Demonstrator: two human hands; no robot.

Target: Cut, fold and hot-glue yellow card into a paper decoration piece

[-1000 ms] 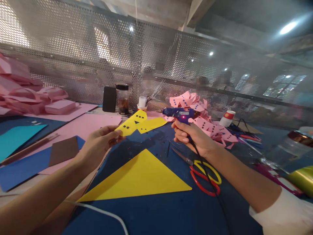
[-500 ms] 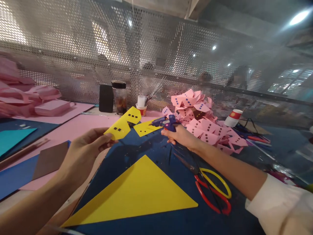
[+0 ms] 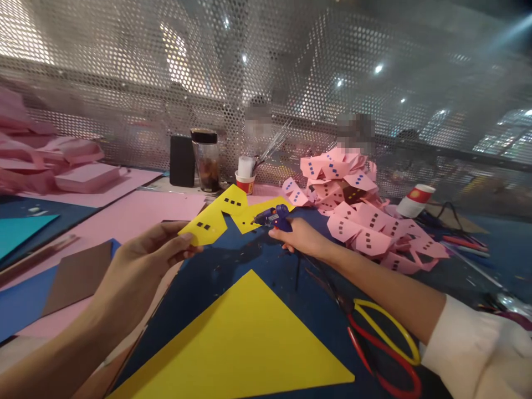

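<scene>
Between thumb and fingers, my left hand (image 3: 153,255) pinches a folded yellow paper piece (image 3: 211,221) with small dark squares on it. My right hand (image 3: 297,238) grips a purple-blue glue gun (image 3: 274,216), its nozzle pointing left. Behind the nozzle, a second yellow paper piece (image 3: 266,209) with dark squares lies on the dark blue mat (image 3: 211,299). Whether the nozzle touches that paper I cannot tell. Nearest to me is a large yellow paper triangle (image 3: 245,343). Scissors (image 3: 378,338) with red and yellow handles lie under my right forearm.
Pink folded papers with squares (image 3: 366,221) are heaped at the right, more pink paper (image 3: 75,172) at the left. Along the perforated metal screen (image 3: 124,111) stand a black box (image 3: 182,160), a lidded jar (image 3: 206,163) and a paper cup (image 3: 245,182). Another cup (image 3: 415,200) lies tilted.
The camera view has shifted slightly, so the scissors and pink heap sit farther right. The glue gun's nozzle is a little closer to the yellow piece in my left hand. Both holds are unchanged.
</scene>
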